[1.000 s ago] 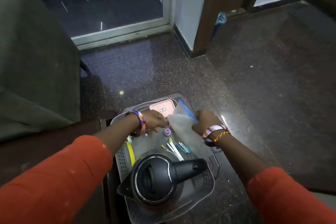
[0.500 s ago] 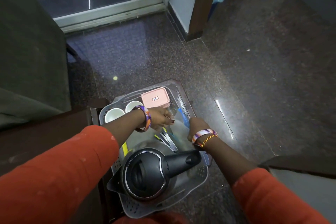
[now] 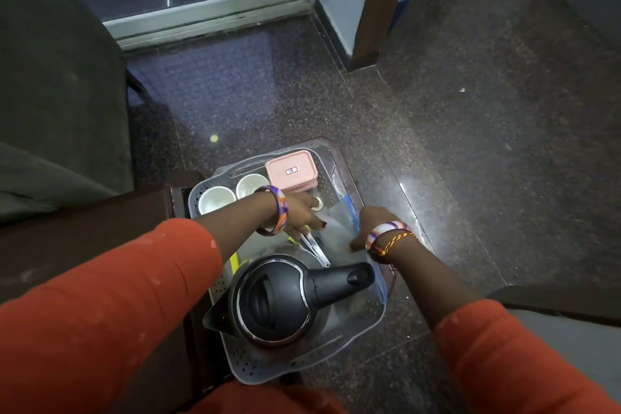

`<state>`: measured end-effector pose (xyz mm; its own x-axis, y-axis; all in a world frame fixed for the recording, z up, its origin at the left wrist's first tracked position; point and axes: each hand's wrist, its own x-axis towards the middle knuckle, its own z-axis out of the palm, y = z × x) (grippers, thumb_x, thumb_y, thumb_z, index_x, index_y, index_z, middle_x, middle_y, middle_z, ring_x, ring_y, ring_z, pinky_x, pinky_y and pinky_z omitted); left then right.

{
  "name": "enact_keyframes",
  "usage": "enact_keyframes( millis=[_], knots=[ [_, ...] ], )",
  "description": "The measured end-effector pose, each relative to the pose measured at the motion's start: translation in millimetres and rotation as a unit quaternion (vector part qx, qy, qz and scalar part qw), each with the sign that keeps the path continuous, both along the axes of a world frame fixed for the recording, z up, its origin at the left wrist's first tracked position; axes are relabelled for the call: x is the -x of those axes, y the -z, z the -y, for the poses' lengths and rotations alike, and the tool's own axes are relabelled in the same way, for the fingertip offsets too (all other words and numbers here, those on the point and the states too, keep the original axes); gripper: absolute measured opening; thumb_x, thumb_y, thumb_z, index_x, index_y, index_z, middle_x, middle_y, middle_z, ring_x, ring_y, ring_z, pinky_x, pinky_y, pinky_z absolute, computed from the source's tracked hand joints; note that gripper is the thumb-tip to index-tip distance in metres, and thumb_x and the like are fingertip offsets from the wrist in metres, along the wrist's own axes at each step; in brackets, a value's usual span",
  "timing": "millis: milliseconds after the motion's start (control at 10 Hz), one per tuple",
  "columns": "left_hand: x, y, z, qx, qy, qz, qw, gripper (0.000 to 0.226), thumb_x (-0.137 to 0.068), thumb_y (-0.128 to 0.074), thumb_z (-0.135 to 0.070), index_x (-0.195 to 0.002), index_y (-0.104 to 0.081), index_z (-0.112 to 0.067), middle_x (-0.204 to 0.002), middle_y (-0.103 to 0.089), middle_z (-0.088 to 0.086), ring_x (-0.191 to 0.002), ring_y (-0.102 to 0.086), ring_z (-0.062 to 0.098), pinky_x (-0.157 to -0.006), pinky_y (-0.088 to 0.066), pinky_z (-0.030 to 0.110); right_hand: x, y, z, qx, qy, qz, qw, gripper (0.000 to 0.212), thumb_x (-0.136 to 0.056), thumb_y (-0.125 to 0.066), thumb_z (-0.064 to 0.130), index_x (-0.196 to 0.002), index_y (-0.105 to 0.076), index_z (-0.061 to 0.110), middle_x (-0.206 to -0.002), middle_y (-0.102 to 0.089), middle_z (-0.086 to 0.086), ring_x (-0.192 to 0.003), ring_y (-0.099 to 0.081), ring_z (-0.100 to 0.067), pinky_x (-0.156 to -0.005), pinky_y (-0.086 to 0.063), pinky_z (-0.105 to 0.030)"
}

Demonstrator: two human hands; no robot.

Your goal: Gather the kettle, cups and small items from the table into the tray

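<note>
Left hand (image 3: pixel 302 212) pinched on the clear bag (image 3: pixel 336 232) w/ right hand (image 3: pixel 373 222) gripping its right edge; bag's held mid-tray (image 3: pixel 255 373), long axis front-to-back.

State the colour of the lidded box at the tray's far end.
Pale pink, with a small white label on its lid; the head view shows it.

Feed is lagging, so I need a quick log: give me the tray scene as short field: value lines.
tray: grey, perforated
kettle: black, in tray's near end, lid shut
cups: two white, side by side at far left
box: pink, lidded, far end beside cups
bag: clear plastic, blue strip, in tray's middle
left hand: over bag
right hand: on bag's right edge
</note>
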<state>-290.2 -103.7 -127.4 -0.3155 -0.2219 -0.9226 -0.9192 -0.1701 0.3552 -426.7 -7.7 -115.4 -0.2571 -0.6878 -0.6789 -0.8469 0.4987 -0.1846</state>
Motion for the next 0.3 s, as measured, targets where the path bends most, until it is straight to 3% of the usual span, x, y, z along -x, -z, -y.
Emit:
enact_keyframes(
  millis=[100, 200, 300],
  knots=[
    [-10.5, -22.3, 5.2, 0.065, 0.006, -0.016, 0.998, 0.019, -0.09, -0.053, -0.019, -0.073, -0.051, -0.011, -0.073, -0.05, 0.008, -0.062, -0.049, 0.009, -0.064, -0.053, 0.025, 3.6, -19.1, 5.8, 0.024, -0.022, -0.026, 0.999, 0.055, -0.072, -0.077, 0.028, -0.116, -0.056, 0.001, -0.123, -0.06, -0.019, -0.112, -0.059, -0.033, -0.089, -0.048, -0.033],
    [-25.0, -38.2, 10.8, 0.099, -0.103, -0.115, 0.983, 0.019, -0.091, -0.047, -0.007, -0.076, -0.05, -0.018, -0.075, -0.048, 0.004, -0.065, -0.048, 0.012, -0.053, -0.037, 0.023, -2.0, -39.1, 18.1, 0.066, -0.055, -0.045, 0.995, 0.048, -0.076, -0.073, 0.025, -0.113, -0.058, -0.001, -0.12, -0.061, -0.021, -0.11, -0.059, -0.035, -0.087, -0.049, -0.033],
    [-55.8, -52.7, 10.6, 0.158, -0.134, -0.142, 0.968, 0.023, -0.091, -0.049, -0.011, -0.113, -0.053, -0.008, -0.094, -0.05, 0.008, -0.072, -0.051, 0.013, -0.056, -0.039, 0.022, -27.0, -60.4, 32.4, 0.122, -0.075, -0.038, 0.989, 0.037, -0.078, -0.07, 0.022, -0.107, -0.062, -0.001, -0.109, -0.067, -0.02, -0.1, -0.064, -0.034, -0.077, -0.05, -0.033]
  ],
)
